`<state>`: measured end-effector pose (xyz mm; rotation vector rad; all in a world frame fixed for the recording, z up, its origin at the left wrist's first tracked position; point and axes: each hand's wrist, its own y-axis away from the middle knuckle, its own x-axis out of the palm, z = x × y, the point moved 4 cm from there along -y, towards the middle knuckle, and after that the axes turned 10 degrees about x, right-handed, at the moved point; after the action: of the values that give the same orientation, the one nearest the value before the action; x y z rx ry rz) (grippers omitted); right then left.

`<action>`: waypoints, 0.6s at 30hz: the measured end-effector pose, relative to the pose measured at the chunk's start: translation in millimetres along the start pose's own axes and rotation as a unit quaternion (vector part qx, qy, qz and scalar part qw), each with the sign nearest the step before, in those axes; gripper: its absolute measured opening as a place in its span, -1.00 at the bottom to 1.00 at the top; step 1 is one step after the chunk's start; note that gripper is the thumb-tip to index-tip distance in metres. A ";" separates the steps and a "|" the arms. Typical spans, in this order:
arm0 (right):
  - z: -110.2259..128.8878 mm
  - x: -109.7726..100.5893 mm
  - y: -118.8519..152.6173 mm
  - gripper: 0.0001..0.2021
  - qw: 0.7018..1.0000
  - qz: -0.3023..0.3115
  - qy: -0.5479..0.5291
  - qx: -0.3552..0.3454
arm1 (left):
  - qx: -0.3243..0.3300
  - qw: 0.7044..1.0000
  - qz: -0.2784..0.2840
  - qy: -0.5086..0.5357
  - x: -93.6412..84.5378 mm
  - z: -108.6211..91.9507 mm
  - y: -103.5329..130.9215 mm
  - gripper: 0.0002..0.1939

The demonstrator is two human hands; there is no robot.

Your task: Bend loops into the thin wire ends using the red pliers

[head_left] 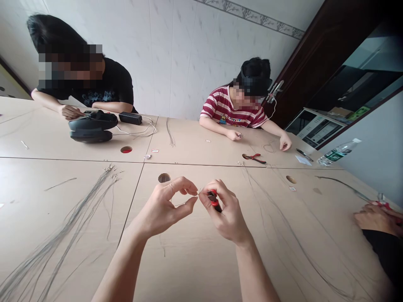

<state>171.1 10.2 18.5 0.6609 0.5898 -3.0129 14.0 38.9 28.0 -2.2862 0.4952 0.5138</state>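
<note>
Over the near middle of the tabletop point(195, 268), head view: both hands meet, fingertips almost touching, at the tip of a fine strand point(198, 192). Left hand point(165, 207) holds a narrow pinch, thumb and forefinger together on the strand; right hand point(226, 212) is curled round red-and-black pliers point(215, 201), its thumb and forefinger also closed near the same tip. Whether the right fingertips grip the strand itself, cannot tell. Technique, as judged: pinch close to the end so the short length does not bend; rest the forearms lightly for steadiness; angle the plier handles away from the strand to avoid snagging; leave slack rather than tug. Counts: pliers, one in the right hand, one pair point(256, 158) lying on the far side; strand groups, one large at left point(78, 205), one at right point(283, 218), one small beyond point(170, 132), individual strands too fine to count; water bottle point(338, 153), one; pen point(304, 154), one; black headset point(92, 126), one; black box point(130, 118), one. Co-workers: two seated opposite, plus a dark sleeve point(382, 256) and hands at the right edge.
</note>
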 end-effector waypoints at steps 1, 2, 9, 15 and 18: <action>-0.3 0.1 0.1 -0.85 1.000 0.001 -0.002 0.002 | 0.003 1.000 -0.002 0.000 -0.3 -0.8 -0.3 -0.90; -0.6 0.0 0.1 -0.85 1.000 0.002 -0.004 0.006 | 0.007 1.000 -0.004 -0.001 -0.5 -1.6 -0.7 -0.90; -0.6 -1.1 0.0 -0.85 1.000 0.003 -0.002 0.010 | 0.016 1.000 -0.005 -0.011 0.4 -6.2 -1.1 -0.85; -1.5 -0.8 -0.5 -0.86 1.000 0.001 -0.003 0.015 | 0.010 1.000 -0.002 -0.020 0.0 -7.8 -0.7 -0.85; -1.3 -0.8 -0.4 -0.86 1.000 0.002 -0.006 0.014 | 0.007 1.000 0.003 -0.023 0.1 -7.0 -0.1 -0.85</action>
<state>172.3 11.0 17.9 0.6435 0.5462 -3.0255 15.6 33.9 32.6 -2.2539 0.4805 0.5631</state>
